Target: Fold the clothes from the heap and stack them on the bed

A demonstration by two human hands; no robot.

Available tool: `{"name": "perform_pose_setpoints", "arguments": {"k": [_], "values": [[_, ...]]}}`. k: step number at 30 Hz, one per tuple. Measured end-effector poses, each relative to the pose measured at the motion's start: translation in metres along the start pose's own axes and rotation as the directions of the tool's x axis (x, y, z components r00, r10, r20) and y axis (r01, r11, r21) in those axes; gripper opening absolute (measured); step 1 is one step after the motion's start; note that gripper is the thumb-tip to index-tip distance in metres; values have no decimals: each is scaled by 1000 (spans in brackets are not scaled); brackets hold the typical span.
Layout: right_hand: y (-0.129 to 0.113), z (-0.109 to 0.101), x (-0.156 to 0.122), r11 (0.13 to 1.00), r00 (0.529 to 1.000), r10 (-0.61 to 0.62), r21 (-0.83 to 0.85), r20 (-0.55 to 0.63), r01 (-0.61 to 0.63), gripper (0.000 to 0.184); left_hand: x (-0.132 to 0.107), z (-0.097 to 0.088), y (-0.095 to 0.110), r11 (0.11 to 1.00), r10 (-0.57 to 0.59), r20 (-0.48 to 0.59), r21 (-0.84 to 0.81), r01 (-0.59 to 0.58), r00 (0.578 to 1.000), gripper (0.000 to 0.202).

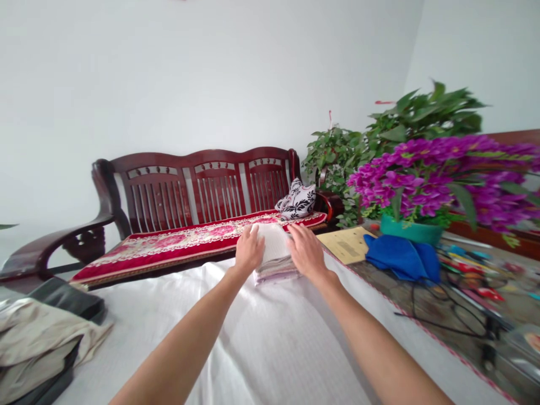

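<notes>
A neat stack of folded cloth (274,264), white on top with greyish and pale lilac layers below, lies on the white tablecloth (278,332) in front of me. At its left edge is my left hand (250,247), fingers apart and slightly bent. My right hand (306,250) is at the stack's right edge, its fingers spread and the tips reaching the top layer. Neither hand is closed around the cloth. Whether the thumbs press on its sides, I cannot tell.
Crumpled beige and dark clothes (37,337) lie at the left. On the right are a yellow paper (346,244), a blue cloth (403,257), black cables (447,315) and purple flowers in a green pot (411,229). A wooden bench (215,188) stands behind.
</notes>
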State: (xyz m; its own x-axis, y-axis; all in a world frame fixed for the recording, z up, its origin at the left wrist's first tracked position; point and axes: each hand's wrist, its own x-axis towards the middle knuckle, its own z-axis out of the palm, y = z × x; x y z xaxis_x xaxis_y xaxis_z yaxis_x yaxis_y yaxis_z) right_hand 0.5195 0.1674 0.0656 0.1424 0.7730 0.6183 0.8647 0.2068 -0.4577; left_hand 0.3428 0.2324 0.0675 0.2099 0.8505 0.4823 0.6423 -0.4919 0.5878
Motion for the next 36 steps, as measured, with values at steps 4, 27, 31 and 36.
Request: {"name": "perform_pose_setpoints", "arguments": {"k": [4,27,31,36], "values": [[-8,17,11,956,931,-121,-211,344,202,56,7,15,-6,976,103,213,168,-140,972,45],[-137,25,-188,979,762,-107,-66,639,193,56,-296,-169,-139,860,-158,219,509,25,963,53],[-147,30,-207,973,795,-62,-142,603,184,58,-344,-209,-148,836,-166,191,547,36,967,53],[-158,29,-207,953,822,-41,-224,568,202,53,-350,-225,-133,829,-183,176,556,56,967,50]]}}
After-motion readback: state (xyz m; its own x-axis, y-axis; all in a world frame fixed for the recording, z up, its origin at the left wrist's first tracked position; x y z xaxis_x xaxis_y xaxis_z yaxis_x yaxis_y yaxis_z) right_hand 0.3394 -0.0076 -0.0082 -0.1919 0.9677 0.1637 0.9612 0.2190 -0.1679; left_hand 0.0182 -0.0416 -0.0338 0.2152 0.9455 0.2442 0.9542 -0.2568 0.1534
